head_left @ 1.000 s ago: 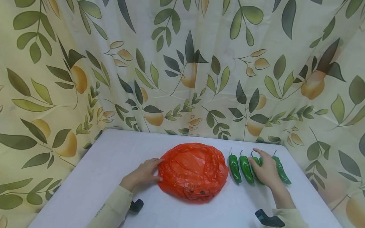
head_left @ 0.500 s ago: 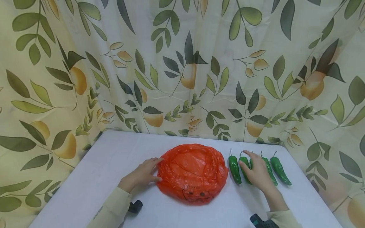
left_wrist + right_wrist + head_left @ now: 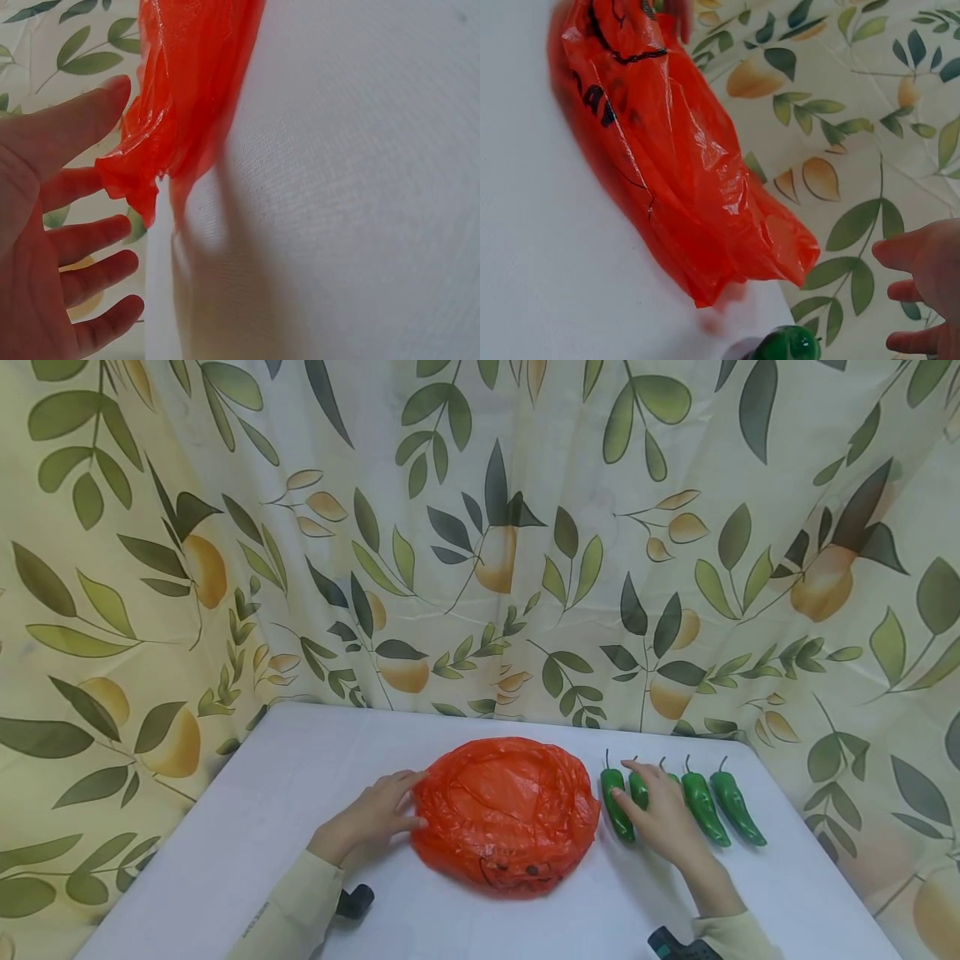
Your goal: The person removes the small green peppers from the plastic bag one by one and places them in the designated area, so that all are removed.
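Observation:
A red plastic bag [image 3: 510,810] with black markings lies bunched in a round, low shape on the white table. Its left edge is beside my left hand [image 3: 375,814]; in the left wrist view the thumb and fingers [image 3: 97,234] are spread apart, the index fingertip partly behind the bag. My right hand [image 3: 663,818] hovers with loosely spread fingers over a row of green chili peppers, holding nothing. The leftmost pepper [image 3: 618,814] shows almost whole near the bag. Two middle ones are partly hidden under the hand. The fourth pepper [image 3: 705,810] and the rightmost pepper [image 3: 738,806] lie uncovered.
The white table [image 3: 247,810] ends at a back edge against a leaf-and-fruit patterned curtain [image 3: 480,543]. Black wrist devices show by the left sleeve [image 3: 355,902] and the right sleeve [image 3: 738,935].
My right hand has moved leftward along the pepper row, uncovering the peppers on the right and covering ones nearer the bag. The left hand and bag have hardly moved.

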Demonstrator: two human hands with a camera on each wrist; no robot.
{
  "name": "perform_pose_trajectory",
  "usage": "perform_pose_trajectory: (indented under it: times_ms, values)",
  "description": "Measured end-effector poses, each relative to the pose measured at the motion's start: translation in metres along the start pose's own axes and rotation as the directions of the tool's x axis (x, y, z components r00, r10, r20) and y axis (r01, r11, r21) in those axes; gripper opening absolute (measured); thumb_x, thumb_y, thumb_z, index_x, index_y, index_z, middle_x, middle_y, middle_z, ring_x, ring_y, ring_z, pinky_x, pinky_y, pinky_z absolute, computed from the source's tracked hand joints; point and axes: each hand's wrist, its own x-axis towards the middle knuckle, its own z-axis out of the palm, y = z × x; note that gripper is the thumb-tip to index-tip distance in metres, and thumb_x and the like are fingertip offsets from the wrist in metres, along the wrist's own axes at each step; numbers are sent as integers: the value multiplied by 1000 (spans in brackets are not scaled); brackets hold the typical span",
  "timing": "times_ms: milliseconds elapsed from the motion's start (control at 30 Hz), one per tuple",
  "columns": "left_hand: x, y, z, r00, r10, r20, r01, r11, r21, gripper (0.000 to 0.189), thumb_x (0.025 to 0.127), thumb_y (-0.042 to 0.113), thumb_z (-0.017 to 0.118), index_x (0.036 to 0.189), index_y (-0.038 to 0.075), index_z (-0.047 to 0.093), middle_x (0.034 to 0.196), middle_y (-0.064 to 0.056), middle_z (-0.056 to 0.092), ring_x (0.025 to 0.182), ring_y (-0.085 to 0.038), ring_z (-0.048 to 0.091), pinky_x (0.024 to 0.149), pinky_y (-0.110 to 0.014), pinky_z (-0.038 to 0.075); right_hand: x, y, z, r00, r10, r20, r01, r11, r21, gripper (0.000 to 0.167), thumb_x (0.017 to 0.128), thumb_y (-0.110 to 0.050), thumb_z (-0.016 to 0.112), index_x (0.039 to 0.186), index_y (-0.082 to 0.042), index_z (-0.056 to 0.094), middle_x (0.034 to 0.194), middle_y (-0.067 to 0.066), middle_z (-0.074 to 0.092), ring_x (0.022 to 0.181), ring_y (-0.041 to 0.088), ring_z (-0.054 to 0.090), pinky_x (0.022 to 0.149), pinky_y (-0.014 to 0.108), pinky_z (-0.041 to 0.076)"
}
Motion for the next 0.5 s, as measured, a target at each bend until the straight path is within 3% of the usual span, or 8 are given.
perform_pose_trajectory:
  times_ms: [333,500]
  values:
    - [1,1,-2,998,-12,-66,11,1000,-16,73,89,36,76,153,24,44,160,-10,43,149,-35,37,113,-67,38,-4,-8,6,998,-48,-32,48,999,-20,58,99,-28,61,149,-4,44,152,34,39,140,56,32,106,79,31]
    - [2,2,-3,996,10,-88,-11,1000,-7,71,89,37,75,152,24,45,158,-10,44,148,-35,39,113,-66,40,-6,-13,7,998,-54,-23,54,999,-7,56,98,-27,62,148,-6,46,152,33,39,140,56,33,105,79,34]
